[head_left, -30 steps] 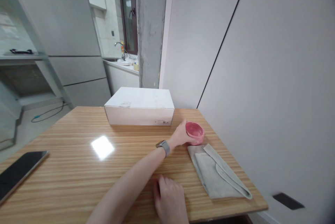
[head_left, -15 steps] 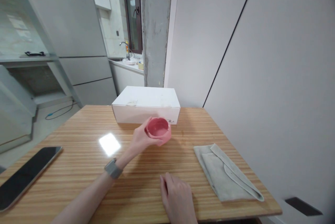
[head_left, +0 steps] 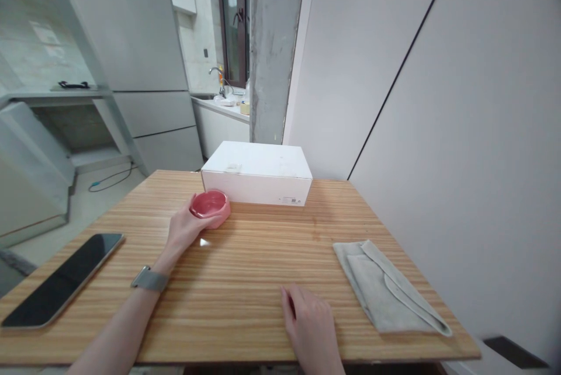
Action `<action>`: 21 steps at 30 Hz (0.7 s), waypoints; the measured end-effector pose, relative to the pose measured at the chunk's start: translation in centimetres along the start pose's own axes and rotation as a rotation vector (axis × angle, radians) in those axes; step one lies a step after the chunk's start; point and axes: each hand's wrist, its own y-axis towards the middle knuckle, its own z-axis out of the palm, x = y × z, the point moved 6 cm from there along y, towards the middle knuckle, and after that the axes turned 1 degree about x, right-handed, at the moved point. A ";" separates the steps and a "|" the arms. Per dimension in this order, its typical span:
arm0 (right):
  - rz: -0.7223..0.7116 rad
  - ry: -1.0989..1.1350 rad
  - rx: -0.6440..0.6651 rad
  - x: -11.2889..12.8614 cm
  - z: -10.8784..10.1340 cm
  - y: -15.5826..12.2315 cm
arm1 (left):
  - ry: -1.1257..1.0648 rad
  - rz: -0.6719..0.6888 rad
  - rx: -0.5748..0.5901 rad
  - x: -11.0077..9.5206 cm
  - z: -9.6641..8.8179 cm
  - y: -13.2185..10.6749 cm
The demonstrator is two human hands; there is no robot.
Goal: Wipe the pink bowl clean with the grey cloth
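Note:
A round pink ashtray (head_left: 211, 204) with a thick, notched rim is at the left front corner of the white box (head_left: 258, 188), its opening facing up. My left hand (head_left: 186, 224) is closed around its left side, thumb along the near wall and the other fingers mostly hidden behind it. The ashtray appears to rest on the table or just above it. My right hand (head_left: 309, 319) lies near the table's front edge with the fingers curled in, and nothing shows in it. To its right lies a folded grey cloth (head_left: 390, 287).
A dark phone (head_left: 65, 281) lies at the left of the striped wooden table (head_left: 258, 258). A white wall panel (head_left: 473, 129) borders the table's right side. Behind on the left stand a grey fridge (head_left: 149, 59) and a counter with a sink (head_left: 204, 96).
My left hand has carried the pink ashtray leftward and lowered it, from before the box's right half to its left corner. My right hand stays curled on the table. The view has shifted slightly.

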 end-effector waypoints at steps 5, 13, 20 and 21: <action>0.108 -0.029 -0.120 -2.8 -3.0 -0.8 | -0.024 -0.019 -0.010 1.1 0.1 0.4; 0.243 -0.449 -0.176 -9.6 -7.9 -3.4 | -0.144 -0.017 -0.021 1.3 0.6 0.2; 0.291 -0.291 -0.153 -11.9 -7.2 -3.7 | -0.275 0.252 -0.231 -6.5 -0.8 -7.0; 0.315 -0.237 -0.171 -11.6 -7.1 -3.4 | -0.370 0.244 -0.061 -7.8 0.3 -8.7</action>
